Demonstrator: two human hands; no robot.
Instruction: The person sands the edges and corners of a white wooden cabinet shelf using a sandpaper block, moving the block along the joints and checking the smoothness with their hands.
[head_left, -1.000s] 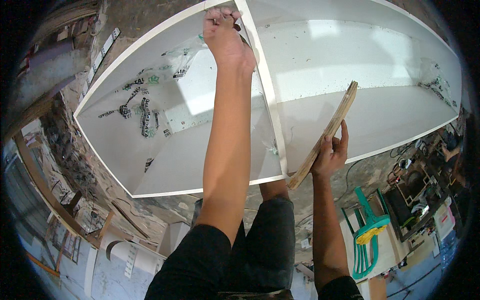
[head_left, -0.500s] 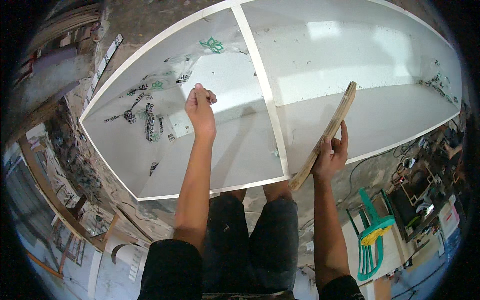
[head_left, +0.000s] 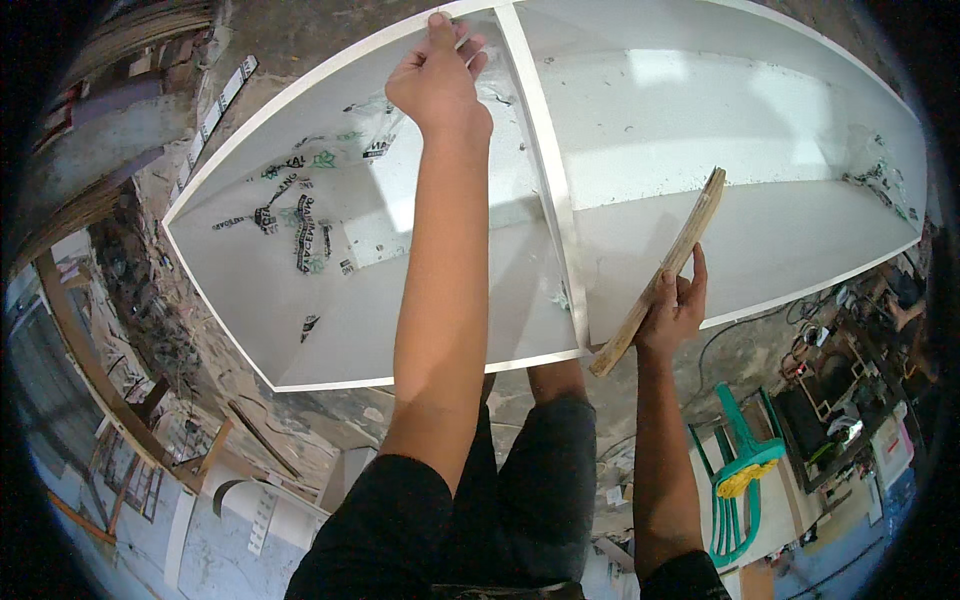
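Observation:
A large white open box [head_left: 330, 383], split by a white divider [head_left: 545, 170], lies in front of me. Stretched toward its far rim, my left hand [head_left: 445, 80] is closed in a pinch over the left compartment. A small pale sliver shows at its fingers, too small to name. Wrapped round a rough, narrow wooden stick [head_left: 685, 240], my right hand [head_left: 672, 318] holds it slantwise over the near edge of the right compartment, with the index finger extended alongside. Clear plastic film [head_left: 315, 235] with dark and green print clings inside the left compartment.
Crumpled film [head_left: 880, 180] sits at the right compartment's far right end. Beside my right forearm stands a green plastic chair [head_left: 740, 470] with a yellow item on it. A metal strip [head_left: 222, 110] lies beyond the box's left side. Tools and clutter [head_left: 850, 380] spread at the right.
My left hand has moved farther away and slightly right, up to the far rim. The right hand still holds the wooden stick, shifted slightly right in the picture.

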